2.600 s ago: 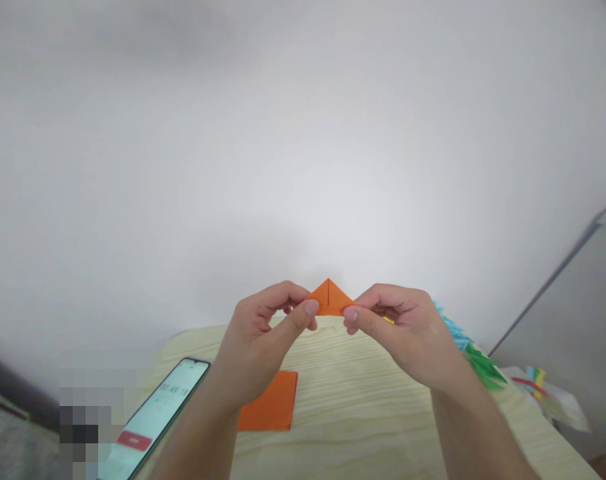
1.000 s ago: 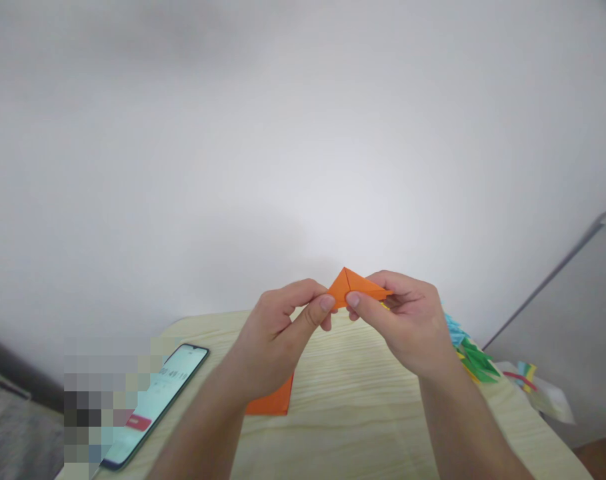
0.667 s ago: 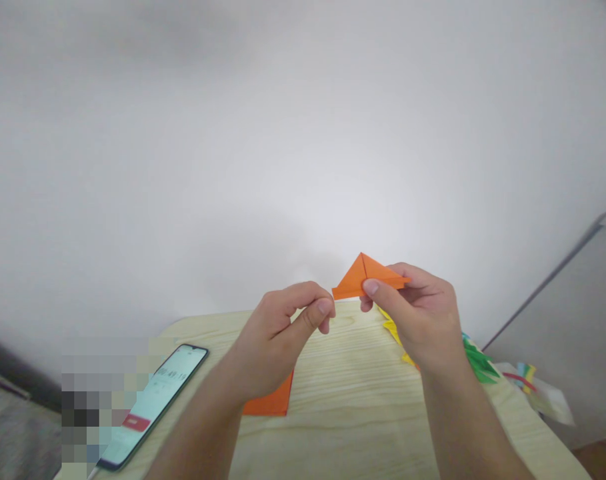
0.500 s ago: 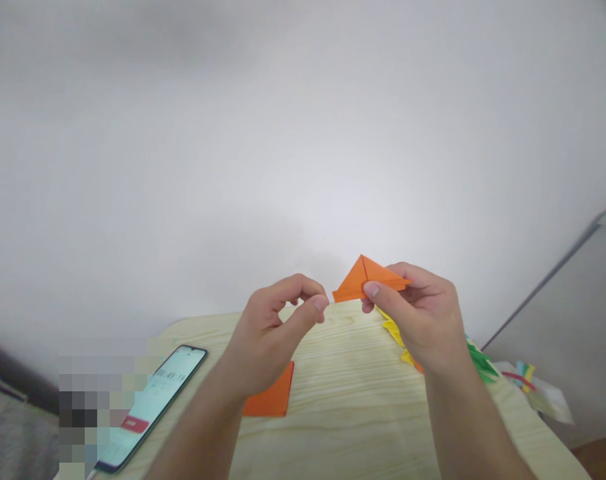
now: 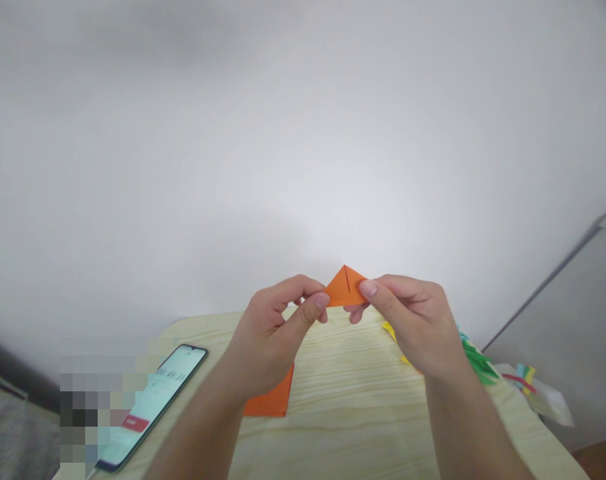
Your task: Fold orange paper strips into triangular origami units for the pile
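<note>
A small triangle of folded orange paper (image 5: 343,288) is held up above the table's far edge, its point upward and a dark seam running down from the tip. My left hand (image 5: 283,327) pinches its left corner between thumb and fingers. On the other side, my right hand (image 5: 407,313) grips the right part, thumb in front and fingers behind. Both outer corners are hidden by my fingers. Below, partly covered by my left wrist, an orange square of paper (image 5: 275,397) lies on the table.
The pale wood-grain table (image 5: 343,413) stands against a white wall (image 5: 303,147). A phone (image 5: 163,400) showing a timer lies at the left. Yellow paper pieces (image 5: 390,330) and green folded paper (image 5: 480,363) lie at the right, beside a plastic bag (image 5: 553,400) past the edge.
Half a second ago only my right hand held the folded paper. Since then it has moved left and down, my left hand has taken its left corner, and my right thumb has shifted to the right side.
</note>
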